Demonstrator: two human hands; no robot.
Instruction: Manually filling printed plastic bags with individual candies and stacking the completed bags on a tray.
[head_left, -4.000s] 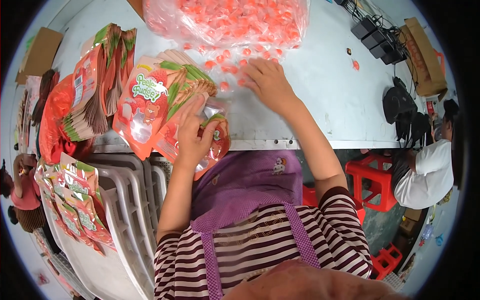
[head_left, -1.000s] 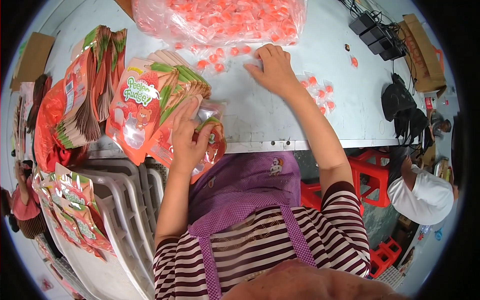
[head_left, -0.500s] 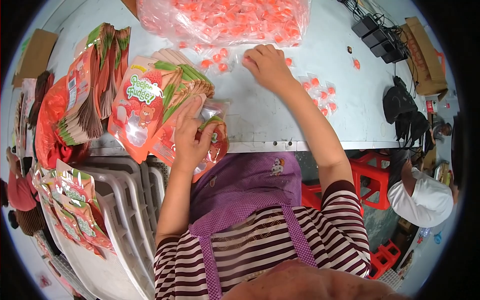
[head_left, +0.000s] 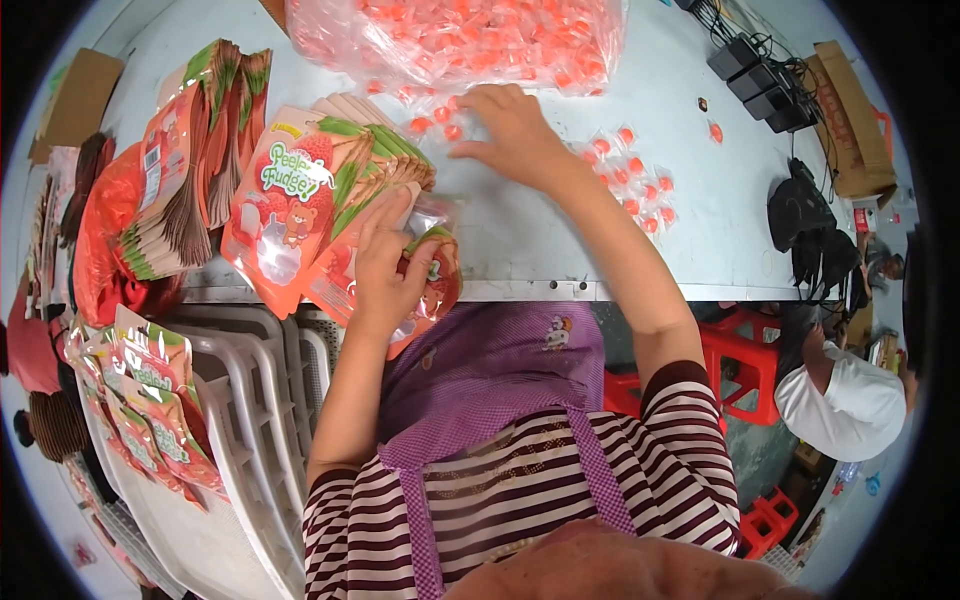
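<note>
At the table's front edge, my left hand (head_left: 385,275) is closed on an orange-red pouch (head_left: 437,290), with its thumb at the top. A fanned stack of flat printed pouches (head_left: 285,205) lies just beyond that hand. Farther out, my right hand (head_left: 512,140) has its thumb and fingers apart. Its fingertips are beside a small group of clear-wrapped orange candies (head_left: 437,122), and its palm is hidden from above. More wrapped candies (head_left: 637,180) lie in a cluster to the right of my right wrist.
A large clear bag of wrapped candies (head_left: 470,45) sits at the far side. More pouch bundles (head_left: 190,150) and a red bag (head_left: 105,240) are at left. Grey trays (head_left: 240,430) bearing filled pouches (head_left: 150,400) stand lower left. Black adapters (head_left: 760,80) lie far right; red stools (head_left: 740,370) stand below.
My right hand has shifted slightly left and its fingers have spread. The candy cluster by my right wrist has grown. My left hand stays on the pouch.
</note>
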